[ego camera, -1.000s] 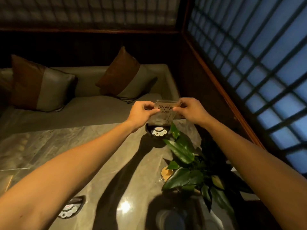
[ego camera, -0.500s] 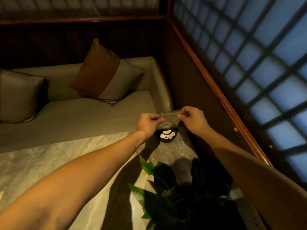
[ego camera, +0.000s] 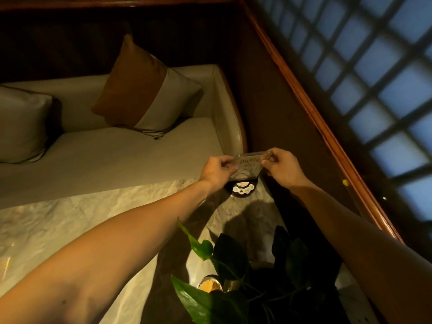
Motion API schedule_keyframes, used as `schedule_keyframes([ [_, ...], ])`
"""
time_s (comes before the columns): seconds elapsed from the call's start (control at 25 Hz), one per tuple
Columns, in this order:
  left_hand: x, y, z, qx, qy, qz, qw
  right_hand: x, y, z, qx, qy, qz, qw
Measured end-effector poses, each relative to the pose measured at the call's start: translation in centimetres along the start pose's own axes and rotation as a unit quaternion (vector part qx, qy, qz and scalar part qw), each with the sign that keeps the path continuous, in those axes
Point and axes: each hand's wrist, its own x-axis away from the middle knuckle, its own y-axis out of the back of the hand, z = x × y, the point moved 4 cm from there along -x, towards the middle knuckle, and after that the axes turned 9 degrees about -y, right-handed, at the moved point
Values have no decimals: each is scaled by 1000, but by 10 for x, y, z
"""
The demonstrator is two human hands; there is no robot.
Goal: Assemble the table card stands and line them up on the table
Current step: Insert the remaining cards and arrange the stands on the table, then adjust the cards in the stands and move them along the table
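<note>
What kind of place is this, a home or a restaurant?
Probably a restaurant booth or private dining nook: a cushioned bench with throw pillows faces a marble table, and both hands hold a clear table card over its dark base.

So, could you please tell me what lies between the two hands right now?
In the head view, the clear card plate spans between the left hand and right hand, above the dark round base.

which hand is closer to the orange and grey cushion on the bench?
Left. The left hand pinches the clear card on the side facing the orange and grey cushion; the right hand pinches the card's far side, toward the wall.
</note>
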Motion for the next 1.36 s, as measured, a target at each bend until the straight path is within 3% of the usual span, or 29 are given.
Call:
schedule_keyframes([
  [0.24,31,36,-6,-26,-6,27,999,17,1,7,26,-77,30,996],
  [0.4,77,84,-9,-85,-11,69,994,57,13,26,35,-115,-54,991],
  [0.56,133,146,-12,-114,-20,66,991,102,23,71,60,-47,-127,989],
  [0.72,192,203,-3,-122,-32,36,991,155,-10,133,78,88,-167,979],
  [0.92,272,269,11,-124,-49,-10,991,231,-104,212,117,201,-96,968],
  [1.04,319,304,27,-120,-56,-79,988,271,-171,232,159,248,-21,955],
  [1.36,437,355,131,-91,-31,-158,983,383,-334,201,191,249,172,934],
])
